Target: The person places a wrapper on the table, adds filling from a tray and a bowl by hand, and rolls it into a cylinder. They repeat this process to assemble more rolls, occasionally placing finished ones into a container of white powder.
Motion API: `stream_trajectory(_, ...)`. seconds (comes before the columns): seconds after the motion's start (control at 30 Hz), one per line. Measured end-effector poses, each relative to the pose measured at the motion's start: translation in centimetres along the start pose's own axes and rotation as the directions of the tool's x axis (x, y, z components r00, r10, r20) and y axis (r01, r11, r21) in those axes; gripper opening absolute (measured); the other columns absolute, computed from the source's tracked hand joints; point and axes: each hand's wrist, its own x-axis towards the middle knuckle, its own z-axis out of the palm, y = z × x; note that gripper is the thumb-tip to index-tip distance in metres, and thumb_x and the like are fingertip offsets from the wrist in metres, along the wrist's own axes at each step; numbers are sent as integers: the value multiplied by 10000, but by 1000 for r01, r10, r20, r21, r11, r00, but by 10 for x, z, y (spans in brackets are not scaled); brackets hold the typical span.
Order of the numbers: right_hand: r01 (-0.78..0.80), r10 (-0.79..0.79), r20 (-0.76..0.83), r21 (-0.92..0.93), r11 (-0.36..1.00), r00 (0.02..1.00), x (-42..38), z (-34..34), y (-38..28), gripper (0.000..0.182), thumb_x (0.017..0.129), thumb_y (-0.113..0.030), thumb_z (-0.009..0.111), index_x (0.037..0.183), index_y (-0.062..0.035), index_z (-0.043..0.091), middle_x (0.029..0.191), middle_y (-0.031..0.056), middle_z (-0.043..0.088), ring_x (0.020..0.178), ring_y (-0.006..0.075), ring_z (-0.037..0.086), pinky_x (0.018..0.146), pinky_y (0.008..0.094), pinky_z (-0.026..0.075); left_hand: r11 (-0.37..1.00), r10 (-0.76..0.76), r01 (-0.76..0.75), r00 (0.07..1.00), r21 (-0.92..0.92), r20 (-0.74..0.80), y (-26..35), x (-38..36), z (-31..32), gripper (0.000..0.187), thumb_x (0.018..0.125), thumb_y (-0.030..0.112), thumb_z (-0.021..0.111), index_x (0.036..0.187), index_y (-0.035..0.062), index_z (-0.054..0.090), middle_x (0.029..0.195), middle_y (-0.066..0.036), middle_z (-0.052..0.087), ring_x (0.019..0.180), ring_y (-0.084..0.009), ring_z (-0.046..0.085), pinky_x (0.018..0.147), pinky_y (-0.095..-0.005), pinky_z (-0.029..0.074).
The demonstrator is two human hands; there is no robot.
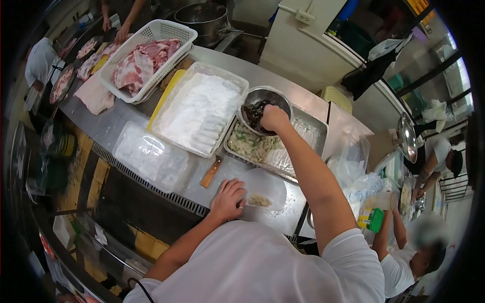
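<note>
My right hand (274, 119) reaches into a metal strainer bowl (286, 99) of dark, shiny pieces, its fingertips closed among them. The bowl rests over a metal tray (324, 132) that holds a pale green-flecked filling (247, 145) and rows of white strips. On the steel counter, my left hand (228, 200) lies with fingers spread beside a round translucent wrapper (270, 186), which bears a small heap of pale filling (259, 201). A wooden-handled tool (211, 173) lies just above my left hand.
A white tub of powdered rolls (194, 108) stands left of the strainer, with a lidded plastic box (150, 155) below it. Further left is a white basket of raw meat (174, 29). Co-workers stand at the upper left and right, one near a green-lidded container (374, 220).
</note>
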Motion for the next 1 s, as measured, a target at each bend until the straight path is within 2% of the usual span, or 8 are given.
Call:
stream_trajectory(0.23, 94, -57, -182, 204, 974, 982, 2, 3, 26, 348, 886, -209, 772, 1170, -9, 795, 1210, 263, 789, 1180, 414, 755, 1035, 472, 595, 1000, 0, 0, 1000, -14, -18, 0, 0, 1, 402, 895, 184, 744, 1276, 70, 690, 1509, -144, 608, 1520, -367, 474, 1311, -593, 285)
stream_trajectory(0.33, 151, -82, -148, 555, 818, 986, -44, -16, 33, 274, 876, -193, 826, 1071, -2, 811, 1006, 228, 809, 931, 337, 798, 867, 429, 628, 1000, -10, 10, 1000, -4, 3, -2, 1, 2, 397, 902, 196, 739, 1273, 59, 700, 1509, -146, 612, 1526, -364, 471, 1313, -591, 280)
stream_trajectory(0.37, 82, -52, -64, 712, 697, 997, -70, -24, 31, 234, 881, -157, 854, 1017, 26, 801, 812, 144, 762, 697, 218, 740, 684, 373, 600, 1000, -5, 4, 1000, -4, -3, -2, 1, 2, 395, 906, 197, 737, 1273, 57, 701, 1509, -147, 612, 1526, -364, 471, 1314, -590, 279)
stream_trajectory(0.47, 36, -60, 2, 787, 616, 998, -134, -6, 40, 184, 916, -129, 834, 992, 34, 792, 715, 78, 706, 593, 139, 681, 550, 338, 541, 1000, 6, -6, 1000, -10, -8, -4, 0, 5, 388, 914, 201, 733, 1271, 53, 704, 1507, -148, 614, 1526, -365, 471, 1315, -587, 276)
stream_trajectory(0.6, -111, 17, 132, 745, 658, 991, -202, 58, 51, 123, 949, -95, 815, 962, 25, 792, 739, 69, 739, 609, 137, 688, 515, 314, 526, 999, 32, -33, 998, -11, -51, -3, 2, 5, 360, 872, 174, 771, 1211, 64, 722, 1464, -141, 638, 1488, -377, 507, 1295, -603, 303)
stream_trajectory(0.77, -252, 125, 220, 877, 409, 967, -250, 161, 56, 139, 941, -119, 805, 994, 10, 807, 885, 131, 768, 736, 216, 747, 665, 384, 594, 999, 44, -45, 996, -13, -78, 0, 1, 6, 361, 854, 132, 784, 1203, 64, 723, 1446, -152, 647, 1471, -385, 522, 1288, -609, 312)
stream_trajectory(0.87, 42, 37, -194, 389, 920, 980, -273, 181, 57, 169, 914, -165, 814, 1041, -54, 830, 960, 139, 735, 850, 316, 743, 781, 436, 612, 998, 62, -63, 995, -8, -81, -2, 1, 8, 369, 849, 124, 786, 1207, 62, 720, 1449, -162, 642, 1467, -397, 522, 1284, -617, 313)
stream_trajectory(1.0, 167, -74, -310, 283, 944, 948, -286, 175, 55, 106, 900, -183, 809, 967, -103, 825, 978, 118, 675, 982, 326, 687, 837, 451, 603, 997, 74, -74, 993, 0, -87, -3, -1, 9, 369, 852, 129, 783, 1210, 61, 718, 1457, -163, 635, 1468, -398, 520, 1285, -617, 311)
